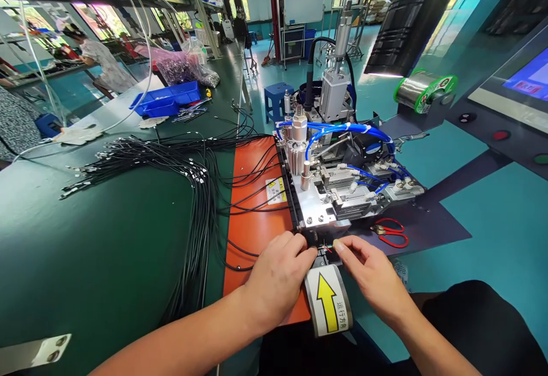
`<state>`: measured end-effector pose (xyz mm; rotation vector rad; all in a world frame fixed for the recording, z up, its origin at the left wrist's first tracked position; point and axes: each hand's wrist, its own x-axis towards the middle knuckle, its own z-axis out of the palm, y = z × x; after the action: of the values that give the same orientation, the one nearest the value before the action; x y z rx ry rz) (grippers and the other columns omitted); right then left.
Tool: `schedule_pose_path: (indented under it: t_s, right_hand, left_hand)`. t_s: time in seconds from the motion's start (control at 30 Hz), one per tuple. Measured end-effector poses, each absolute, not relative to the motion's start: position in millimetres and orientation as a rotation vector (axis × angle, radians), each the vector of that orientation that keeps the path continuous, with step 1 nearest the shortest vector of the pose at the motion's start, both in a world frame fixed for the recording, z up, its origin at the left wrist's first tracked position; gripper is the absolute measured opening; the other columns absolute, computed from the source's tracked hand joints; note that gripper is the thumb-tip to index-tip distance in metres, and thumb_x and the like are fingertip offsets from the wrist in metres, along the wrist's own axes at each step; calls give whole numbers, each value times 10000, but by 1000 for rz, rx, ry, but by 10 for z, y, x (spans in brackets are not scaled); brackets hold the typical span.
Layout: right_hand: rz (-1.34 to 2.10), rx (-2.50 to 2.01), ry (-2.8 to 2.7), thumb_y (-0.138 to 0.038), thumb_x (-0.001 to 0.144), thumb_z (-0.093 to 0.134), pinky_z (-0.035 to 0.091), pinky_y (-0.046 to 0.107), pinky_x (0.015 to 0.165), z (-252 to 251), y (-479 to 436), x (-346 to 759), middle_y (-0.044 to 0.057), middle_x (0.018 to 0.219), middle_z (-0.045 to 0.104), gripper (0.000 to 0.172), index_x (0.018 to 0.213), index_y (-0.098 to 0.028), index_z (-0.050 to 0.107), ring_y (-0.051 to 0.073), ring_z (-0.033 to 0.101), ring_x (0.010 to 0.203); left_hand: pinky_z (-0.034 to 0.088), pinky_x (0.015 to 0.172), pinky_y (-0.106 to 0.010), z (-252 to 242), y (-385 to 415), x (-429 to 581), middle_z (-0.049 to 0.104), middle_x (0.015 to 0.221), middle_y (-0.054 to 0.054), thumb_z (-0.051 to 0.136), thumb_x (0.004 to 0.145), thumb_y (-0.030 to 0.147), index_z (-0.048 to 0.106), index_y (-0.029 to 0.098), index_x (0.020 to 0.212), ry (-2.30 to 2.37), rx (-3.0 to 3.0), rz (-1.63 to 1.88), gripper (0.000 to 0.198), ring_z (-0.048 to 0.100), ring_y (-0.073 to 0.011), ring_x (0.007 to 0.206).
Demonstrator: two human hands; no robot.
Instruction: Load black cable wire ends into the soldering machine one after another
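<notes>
My left hand (280,273) is closed at the front edge of the machine (338,188), its fingertips pressed around the end of a black cable (237,266) that runs under it from the left. Thin coloured wires (327,247) stick out just past those fingertips. My right hand (370,273) pinches the tips of these wires between thumb and forefinger. Both hands meet over a small metal fixture (322,257). Right below it is a curved plate (329,302) with a yellow arrow. The cable end itself is mostly hidden by my left fingers.
A large bundle of black cables (199,222) lies on the green table (107,262). Several cables cross an orange plate (252,225). Red-handled cutters (390,233) rest right of the machine, below a solder spool (424,91). Blue bins (171,97) stand farther back. A person (100,59) sits far left.
</notes>
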<state>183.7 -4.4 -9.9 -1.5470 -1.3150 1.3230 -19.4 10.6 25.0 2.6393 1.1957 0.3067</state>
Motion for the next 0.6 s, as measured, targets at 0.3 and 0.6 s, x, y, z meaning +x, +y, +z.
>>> schedule_pose_path:
  t_s: [0.3, 0.6]
  right_hand:
    - [1197, -1615, -1475, -489, 945, 520, 419, 280, 647, -17, -71, 1772, -6, 765, 597, 320, 826, -211, 624, 168, 535, 716]
    - [980, -1559, -1683, -396, 999, 448, 429, 304, 718, -9, -61, 1784, 3, 812, 572, 275, 823, -220, 564, 178, 551, 772]
  left_hand:
    - [453, 708, -378, 249, 88, -218, 575, 937, -53, 507, 930, 132, 617, 183, 1133, 1193, 2711, 284, 236, 498, -227, 830]
    - [454, 711, -384, 236, 91, -225, 581, 877, -49, 489, 941, 133, 628, 174, 916, 1215, 2676, 249, 147, 505, -226, 801]
